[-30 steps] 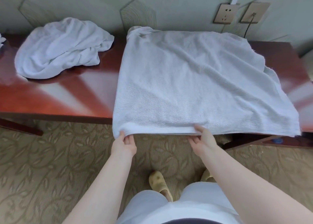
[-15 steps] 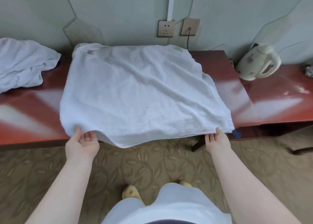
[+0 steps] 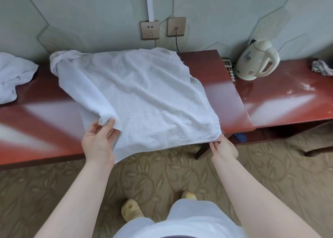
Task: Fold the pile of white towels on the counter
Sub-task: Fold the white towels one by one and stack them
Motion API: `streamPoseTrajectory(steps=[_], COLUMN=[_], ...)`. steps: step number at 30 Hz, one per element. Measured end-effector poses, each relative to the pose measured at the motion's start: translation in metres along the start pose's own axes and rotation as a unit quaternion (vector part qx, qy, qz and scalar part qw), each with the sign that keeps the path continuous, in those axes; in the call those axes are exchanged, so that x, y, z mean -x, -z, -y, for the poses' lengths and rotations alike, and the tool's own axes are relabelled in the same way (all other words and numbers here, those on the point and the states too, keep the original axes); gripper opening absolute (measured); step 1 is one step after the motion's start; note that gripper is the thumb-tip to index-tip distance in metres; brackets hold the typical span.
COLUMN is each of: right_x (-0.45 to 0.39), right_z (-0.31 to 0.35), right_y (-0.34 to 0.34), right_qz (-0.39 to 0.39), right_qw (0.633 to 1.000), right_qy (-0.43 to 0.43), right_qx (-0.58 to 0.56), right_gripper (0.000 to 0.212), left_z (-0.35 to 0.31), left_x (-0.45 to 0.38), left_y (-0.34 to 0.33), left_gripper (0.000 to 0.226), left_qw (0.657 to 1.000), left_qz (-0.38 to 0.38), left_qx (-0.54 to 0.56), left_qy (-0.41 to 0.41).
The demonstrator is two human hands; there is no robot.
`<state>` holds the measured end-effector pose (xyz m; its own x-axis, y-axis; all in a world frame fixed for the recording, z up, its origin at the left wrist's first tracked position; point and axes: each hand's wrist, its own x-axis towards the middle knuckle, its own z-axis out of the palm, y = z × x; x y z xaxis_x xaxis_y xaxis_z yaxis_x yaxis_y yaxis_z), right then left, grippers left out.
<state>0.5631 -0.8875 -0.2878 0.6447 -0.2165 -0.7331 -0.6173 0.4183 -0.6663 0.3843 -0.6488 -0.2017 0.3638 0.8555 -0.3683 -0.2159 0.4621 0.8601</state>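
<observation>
Towel [image 3: 144,100] work sits at an early stage, by the look of it: one white towel lies spread on the red-brown counter [image 3: 221,93], doubled over at least once judging by the layered hem at its near right corner, with its near edge hanging a little past the counter's front. Its left side is lifted and rolled inward over the flat part, so a fold from left to right seems to be the step in hand. No finished, squared-off towel shows anywhere in view. At the far left of the counter a second white towel, the crumpled towel [image 3: 12,77], lies unfolded in a heap, so at least that one is left to do after this.

The left hand [image 3: 99,142] is raised just above the counter's front edge, palm turned toward the camera, thumb and forefinger pinching the lifted left corner of the towel while the other fingers curve loosely beneath it. The right hand [image 3: 224,147] is lower, at the towel's near right corner, fingertips together and nipping the hem where it overhangs the counter; it appears to be anchoring that corner. Both forearms reach forward from the bottom of the view, well apart.

Farther out, a cream kettle [image 3: 255,61] stands on the counter's right section near the wall, with a small phone [image 3: 229,68] just beside it. Two wall sockets [image 3: 150,30] sit above the towel, and a patterned carpet [image 3: 162,173] covers the floor.
</observation>
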Motion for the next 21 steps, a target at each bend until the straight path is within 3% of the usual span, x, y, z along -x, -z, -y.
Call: streamPoseTrajectory(steps=[5,14,21], right_x=[-0.008,-0.020,-0.030], right_z=[0.006,0.021,0.037], right_y=[0.006,0.017,0.015], right_qz=[-0.012,0.057,0.045], right_qw=[0.999,0.993,0.996], right_qy=[0.022,-0.047,-0.034], right_qx=[0.033,0.097,0.068], right_gripper=[0.007,0.030,0.014], left_z=[0.022,0.056,0.073], left_x=[0.017,0.036,0.042], left_y=[-0.054,-0.101,-0.114], left_gripper=[0.024,0.018,0.018], left_qw=[0.995,0.981,0.980], left_qz=[0.040,0.114,0.105], left_qx=[-0.090,-0.156,-0.165], left_qy=[-0.024,-0.029,-0.021])
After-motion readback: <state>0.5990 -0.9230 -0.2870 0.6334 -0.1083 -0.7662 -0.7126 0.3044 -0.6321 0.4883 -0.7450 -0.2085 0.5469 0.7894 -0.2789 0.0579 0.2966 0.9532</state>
